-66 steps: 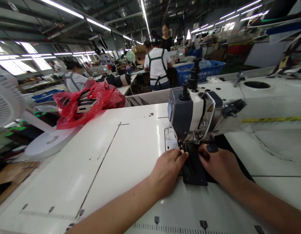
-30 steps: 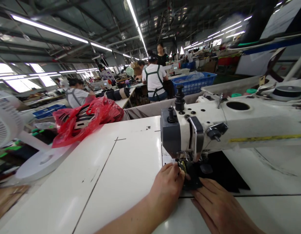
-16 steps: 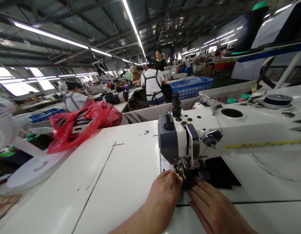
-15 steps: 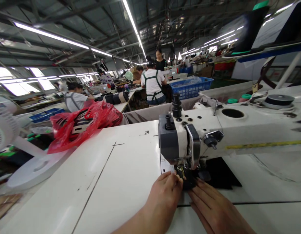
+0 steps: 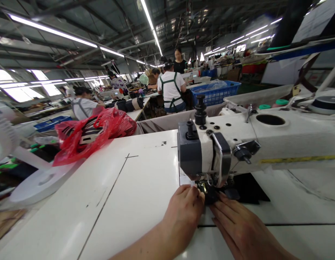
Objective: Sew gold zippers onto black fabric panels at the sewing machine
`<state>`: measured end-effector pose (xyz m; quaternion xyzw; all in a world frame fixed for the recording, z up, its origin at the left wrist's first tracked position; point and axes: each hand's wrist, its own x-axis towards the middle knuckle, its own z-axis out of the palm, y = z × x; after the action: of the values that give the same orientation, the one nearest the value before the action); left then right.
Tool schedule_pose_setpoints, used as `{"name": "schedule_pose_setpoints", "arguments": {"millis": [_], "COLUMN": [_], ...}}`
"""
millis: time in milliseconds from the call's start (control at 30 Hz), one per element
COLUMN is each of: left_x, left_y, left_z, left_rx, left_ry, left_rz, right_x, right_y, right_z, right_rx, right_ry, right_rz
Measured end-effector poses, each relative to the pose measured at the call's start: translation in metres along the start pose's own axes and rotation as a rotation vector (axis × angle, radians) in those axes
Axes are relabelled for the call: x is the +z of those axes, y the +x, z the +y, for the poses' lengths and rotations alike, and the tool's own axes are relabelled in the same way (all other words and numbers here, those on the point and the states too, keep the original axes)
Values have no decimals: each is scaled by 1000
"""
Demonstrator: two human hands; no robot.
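A small black fabric piece (image 5: 211, 196) with a strip of gold zipper teeth (image 5: 204, 187) lies under the needle area of a white and grey sewing machine (image 5: 194, 155). My left hand (image 5: 183, 211) is at its left side, fingers curled and pinching its edge. On the right, my right hand (image 5: 239, 224) lies with fingers stretched out, the tips touching the fabric close to the presser foot. The foot and needle are mostly hidden by the machine head. More black fabric (image 5: 250, 189) lies flat under the machine arm.
A red plastic bag (image 5: 113, 126) with striped pieces sits at the table's far left, beside a white fan (image 5: 34, 187). A blue crate (image 5: 214, 94) stands behind the machine. Several people work at tables beyond. A yellow measuring tape (image 5: 300, 159) runs along the machine arm.
The view has shifted slightly, so the machine looks a little larger and further right. Both hands keep nearly the same place at the black fabric.
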<state>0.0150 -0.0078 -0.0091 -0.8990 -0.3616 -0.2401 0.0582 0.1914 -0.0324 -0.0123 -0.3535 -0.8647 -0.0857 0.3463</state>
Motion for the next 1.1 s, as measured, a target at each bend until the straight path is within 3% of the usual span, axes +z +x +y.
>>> {"name": "schedule_pose_setpoints", "arguments": {"millis": [133,267,667,1100], "left_x": [-1,2,9,16], "left_y": [-1,-2,1,4], "left_z": [-2,0,2,-12], "left_rx": [-29,33,66,93], "left_ry": [-62,-17,142,85], "left_rz": [41,100,100,158], "right_x": [-3,-3,-2,1], "right_y": [0,-4,1,7], "right_z": [3,4,6,12], "right_rx": [-50,-94,-57,-42], "right_ry": [30,15,50,64], "right_rz": [46,51,21,-3]}}
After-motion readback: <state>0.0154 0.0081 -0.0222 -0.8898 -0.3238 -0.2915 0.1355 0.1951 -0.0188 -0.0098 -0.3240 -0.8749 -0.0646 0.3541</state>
